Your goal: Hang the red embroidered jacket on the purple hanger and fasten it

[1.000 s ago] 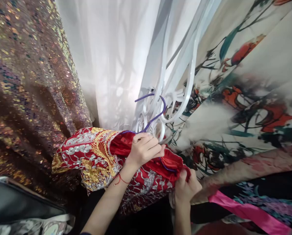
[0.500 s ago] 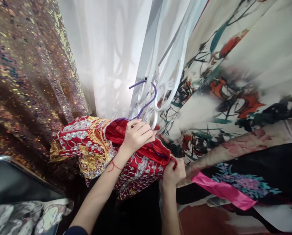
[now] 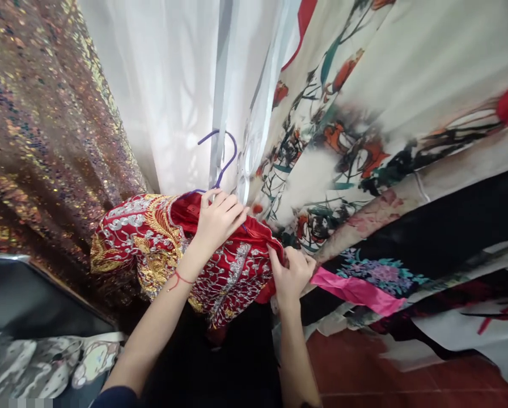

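Observation:
A red jacket (image 3: 241, 272) with gold and silver embroidery hangs on a purple clothes hanger (image 3: 235, 150), its red lining showing at the neckline. My left hand (image 3: 222, 218), a red string round the wrist, is closed on the hanger just below the hook, over the neck opening. The hook sticks up free, in front of white fabric. Pinched between the thumb and fingers of my right hand (image 3: 294, 271) is the jacket's edge at its right side. The part of the hanger inside the jacket is mostly hidden.
A sequinned gown (image 3: 45, 113) hangs at the left. Behind stand white sheer fabric (image 3: 164, 85) and a white scrolled frame (image 3: 254, 136). At the right hang a floral-print garment (image 3: 377, 113) and a pink ribbon (image 3: 356, 289). A black chair-like surface (image 3: 33, 300) is at lower left.
The view has shifted, so most things sit further left. My right hand has moved along with the jacket's edge and its fingers show more spread. The left hand keeps its hold on the hanger.

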Available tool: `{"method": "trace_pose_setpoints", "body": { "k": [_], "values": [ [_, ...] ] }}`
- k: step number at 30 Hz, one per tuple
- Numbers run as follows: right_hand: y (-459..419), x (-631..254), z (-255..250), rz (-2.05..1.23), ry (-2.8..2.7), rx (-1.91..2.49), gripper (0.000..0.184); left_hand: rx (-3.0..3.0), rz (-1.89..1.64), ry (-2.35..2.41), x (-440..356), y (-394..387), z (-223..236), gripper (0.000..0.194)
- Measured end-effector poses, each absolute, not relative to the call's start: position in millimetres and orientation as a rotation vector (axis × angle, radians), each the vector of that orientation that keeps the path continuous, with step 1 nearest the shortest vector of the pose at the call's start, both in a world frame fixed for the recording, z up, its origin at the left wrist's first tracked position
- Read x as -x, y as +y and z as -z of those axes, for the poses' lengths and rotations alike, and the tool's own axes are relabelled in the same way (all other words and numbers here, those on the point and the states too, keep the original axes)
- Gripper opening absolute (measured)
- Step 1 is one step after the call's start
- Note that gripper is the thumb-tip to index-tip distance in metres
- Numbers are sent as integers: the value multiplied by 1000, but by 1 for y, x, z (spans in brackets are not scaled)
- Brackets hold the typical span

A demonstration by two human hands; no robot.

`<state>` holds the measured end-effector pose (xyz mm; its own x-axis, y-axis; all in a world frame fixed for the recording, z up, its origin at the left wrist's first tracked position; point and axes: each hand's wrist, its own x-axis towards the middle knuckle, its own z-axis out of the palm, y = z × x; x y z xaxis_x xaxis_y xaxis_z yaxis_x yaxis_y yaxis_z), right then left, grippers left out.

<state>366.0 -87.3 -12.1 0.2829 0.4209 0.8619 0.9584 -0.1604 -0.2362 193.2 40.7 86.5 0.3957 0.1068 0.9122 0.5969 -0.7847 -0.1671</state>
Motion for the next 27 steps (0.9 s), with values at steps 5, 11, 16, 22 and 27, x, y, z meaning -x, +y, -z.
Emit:
{"method": "trace_pose_setpoints", "body": {
  "k": [5, 11, 16, 22, 27],
  "values": [
    [-82, -362, -5, 428, -1187, 1673, 54, 2557, 983, -487, -169, 29, -103, 42],
    [-97, -385, -14, 173, -1384, 1570, 44, 2519, 959, -670, -180, 31, -89, 35],
    [-116, -383, -41, 380, -1280, 1554, 37, 2495, 1043, -697, -190, 31, -88, 32],
    [-152, -310, -56, 637, -1178, 1449, 37, 2403, 1145, -816, -197, 33, -86, 15],
    [-141, -277, -9, 635, -1411, 1565, 37, 2480, 1149, -696, -191, 37, -82, 27]
  ]
}}
